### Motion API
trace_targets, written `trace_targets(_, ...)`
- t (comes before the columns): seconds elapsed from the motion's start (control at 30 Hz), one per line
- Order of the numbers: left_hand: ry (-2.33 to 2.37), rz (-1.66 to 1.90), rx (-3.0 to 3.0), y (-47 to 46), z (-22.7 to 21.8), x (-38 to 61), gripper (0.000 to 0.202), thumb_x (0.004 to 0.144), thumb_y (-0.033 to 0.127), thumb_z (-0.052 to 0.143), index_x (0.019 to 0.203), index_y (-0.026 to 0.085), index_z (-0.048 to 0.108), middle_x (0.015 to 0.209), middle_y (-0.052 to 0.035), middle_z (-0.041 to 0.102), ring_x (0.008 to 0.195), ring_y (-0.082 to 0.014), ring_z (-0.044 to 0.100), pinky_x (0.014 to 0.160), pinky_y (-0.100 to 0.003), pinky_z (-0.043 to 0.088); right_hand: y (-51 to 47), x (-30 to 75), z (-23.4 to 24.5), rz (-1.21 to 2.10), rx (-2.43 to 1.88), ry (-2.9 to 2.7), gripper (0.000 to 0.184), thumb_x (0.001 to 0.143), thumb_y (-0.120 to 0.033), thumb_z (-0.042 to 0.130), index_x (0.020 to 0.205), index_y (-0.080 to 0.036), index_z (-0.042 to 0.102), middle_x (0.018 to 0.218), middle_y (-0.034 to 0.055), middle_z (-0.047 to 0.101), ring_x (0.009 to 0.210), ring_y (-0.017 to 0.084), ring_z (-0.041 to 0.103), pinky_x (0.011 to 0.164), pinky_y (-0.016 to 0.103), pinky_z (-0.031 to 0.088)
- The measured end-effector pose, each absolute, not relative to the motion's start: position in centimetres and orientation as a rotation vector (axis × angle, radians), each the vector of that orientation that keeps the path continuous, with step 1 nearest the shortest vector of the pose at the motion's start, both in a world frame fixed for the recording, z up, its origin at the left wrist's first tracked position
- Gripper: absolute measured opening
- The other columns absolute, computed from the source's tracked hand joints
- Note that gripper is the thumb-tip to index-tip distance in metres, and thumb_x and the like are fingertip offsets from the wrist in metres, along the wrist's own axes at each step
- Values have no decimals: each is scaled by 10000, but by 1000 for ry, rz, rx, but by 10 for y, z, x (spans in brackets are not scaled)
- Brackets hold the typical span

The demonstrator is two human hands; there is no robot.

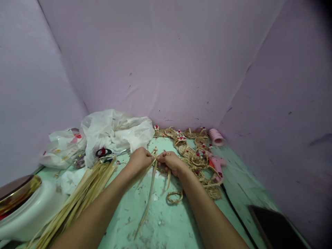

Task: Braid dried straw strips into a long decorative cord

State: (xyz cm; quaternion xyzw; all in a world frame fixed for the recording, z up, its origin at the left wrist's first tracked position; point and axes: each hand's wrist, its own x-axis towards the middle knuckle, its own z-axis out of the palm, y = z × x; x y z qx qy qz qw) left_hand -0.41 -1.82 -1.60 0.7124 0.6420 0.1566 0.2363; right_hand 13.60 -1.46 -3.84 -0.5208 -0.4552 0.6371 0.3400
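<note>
Head view: left hand point(141, 159) and right hand point(171, 161) pinch straw strips point(148, 205), the longest slanting nearward-left.

Count: one left hand point(140, 159), one right hand point(171, 162), one table point(172, 226).
One thread spool point(214, 136), one glue gun point(217, 164), one cord point(234, 209), one pair of scissors point(110, 151), one straw bundle point(85, 193), one braided ring point(174, 202), one container point(38, 216); plastic bags point(116, 131) and hanging strips point(150, 193) number at least two each; braided pieces point(193, 157) overlap beyond sure counting.

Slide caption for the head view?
Left hand and right hand pinch thin, pale tan fibre strips beside beaded, braided tan loops.
</note>
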Motion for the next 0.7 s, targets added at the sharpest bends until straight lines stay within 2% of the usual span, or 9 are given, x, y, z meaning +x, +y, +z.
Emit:
trace_targets(0.17,1670,480,1735,-15,-21,-4,197,566,284,522,496,107,574,391,51,293,399,-59,258,408,-212,188,-15,136,-36,1651,-1367,-1185,131,669,-82,493,544,-118,508,388,-51,476,279,24,296,296,164,174)
trace_targets(0.37,1556,498,1467,-14,-18,-2,147,548,249,531,467,126,523,326,39,353,315,-69,281,360,-218,186,-14,135,-37,1635,-1379,-1191,127,670,-90,505,547,-121,519,396,-48,482,296,30,297,312,172,176)
trace_targets(0.6,1548,492,1479,-12,-21,-3,127,528,177,534,445,149,442,323,68,263,321,-52,237,352,-205,133,-13,135,-39,1639,-1362,-1195,119,653,-89,507,541,-126,506,393,-47,485,287,26,272,317,180,149)
trace_targets(0.7,1584,520,1458,-9,-21,-2,178,509,132,524,429,162,368,333,78,231,328,-38,196,354,-202,109,-13,135,-41,1629,-1356,-1223,99,645,-106,522,547,-125,524,398,-44,496,297,28,277,324,180,160)
